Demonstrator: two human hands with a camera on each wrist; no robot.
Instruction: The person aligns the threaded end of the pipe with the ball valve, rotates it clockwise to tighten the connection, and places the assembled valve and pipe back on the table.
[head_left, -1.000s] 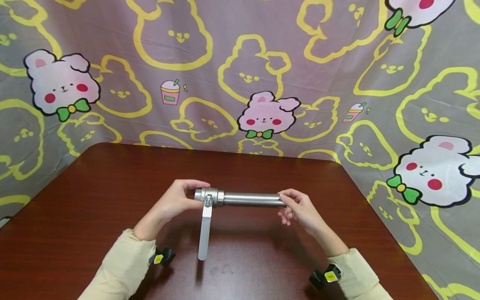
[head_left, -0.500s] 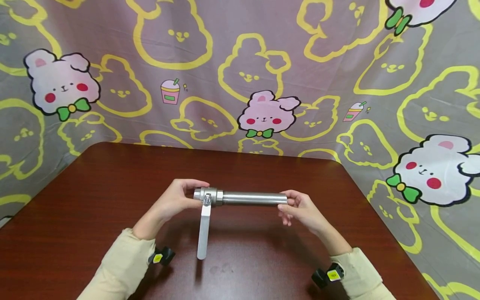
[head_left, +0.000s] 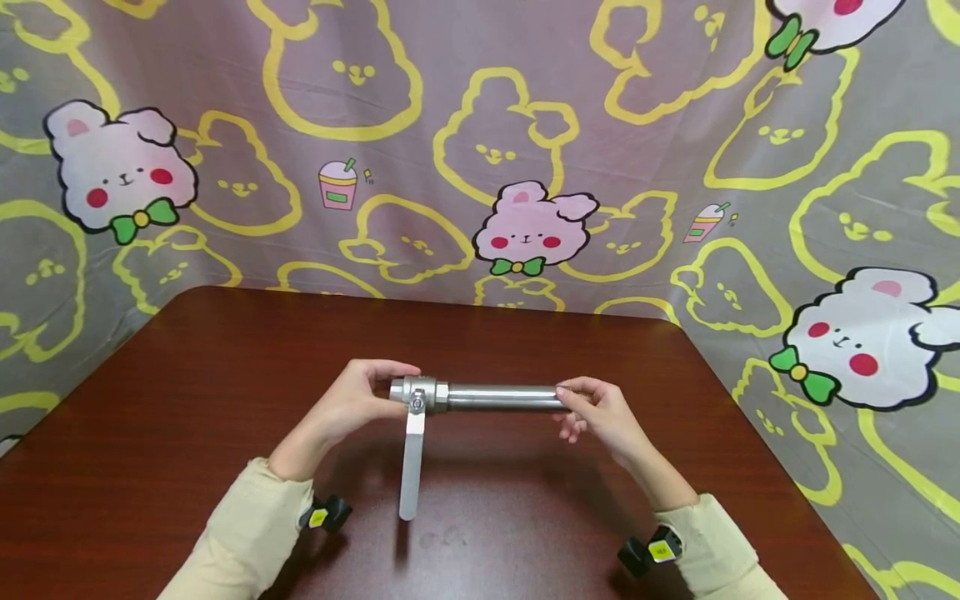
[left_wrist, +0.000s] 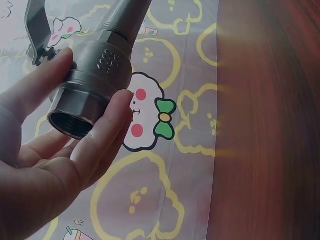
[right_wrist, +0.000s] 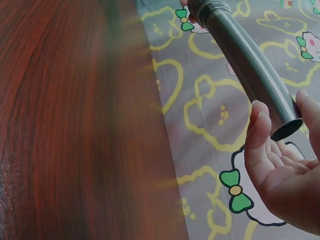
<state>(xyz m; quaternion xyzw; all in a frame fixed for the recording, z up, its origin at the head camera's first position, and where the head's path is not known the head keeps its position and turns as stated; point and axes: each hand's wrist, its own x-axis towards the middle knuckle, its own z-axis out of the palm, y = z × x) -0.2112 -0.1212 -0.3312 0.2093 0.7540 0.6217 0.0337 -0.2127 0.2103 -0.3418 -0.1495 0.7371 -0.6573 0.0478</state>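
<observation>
A silver ball valve (head_left: 427, 390) is held above the table by my left hand (head_left: 347, 408), thumb and fingers on either side of its body. In the left wrist view the valve's open threaded end (left_wrist: 75, 112) faces my palm. Its flat lever handle (head_left: 411, 471) points toward me. From the valve's other end a straight metal pipe (head_left: 502, 397) runs level to the right. My right hand (head_left: 606, 418) pinches the pipe's free end between thumb and fingers. The right wrist view shows that hollow pipe end (right_wrist: 287, 129) between the thumb and index finger.
Under both hands lies a dark red-brown wooden table (head_left: 247, 350). A grey curtain (head_left: 420, 167) with yellow outlines and white rabbit faces hangs along its back and sides. Each sleeved wrist carries a small black camera, such as the right wrist's camera (head_left: 637, 557).
Half a second ago my right thumb was lower, off the pipe's end; now it is back up against the pipe. My left hand and the valve stay almost still.
</observation>
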